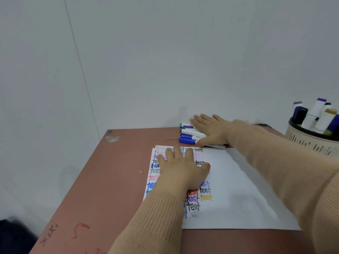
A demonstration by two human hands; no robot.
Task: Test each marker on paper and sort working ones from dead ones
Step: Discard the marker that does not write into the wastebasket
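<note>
Your left hand (180, 167) lay flat on the paper (238, 189), fingers straight and spread, its grip wide and holding nothing. It pressed down on the sheet's far left part, over rows of the word "test" written in many colours. The edge of a second sheet (159, 147) showed just beyond the top one at that corner.

Your right hand (211, 129) reached across to the far edge of the table (110, 171), by the wall. It rested palm down on a pile of markers (190, 135). Its fingers were straight and the thumb was stretched out near the closest blue one. That grip was wide too, closed round none of them. The markers lay side by side, touching, with blue, purple and green caps pointing left, just beyond the paper's far edge.

At the far right stood a pale holder (311, 140), with more markers upright in it (319, 114), well apart from the pile. Red and dark scribbles (80, 230) marked the table's near left corner.
</note>
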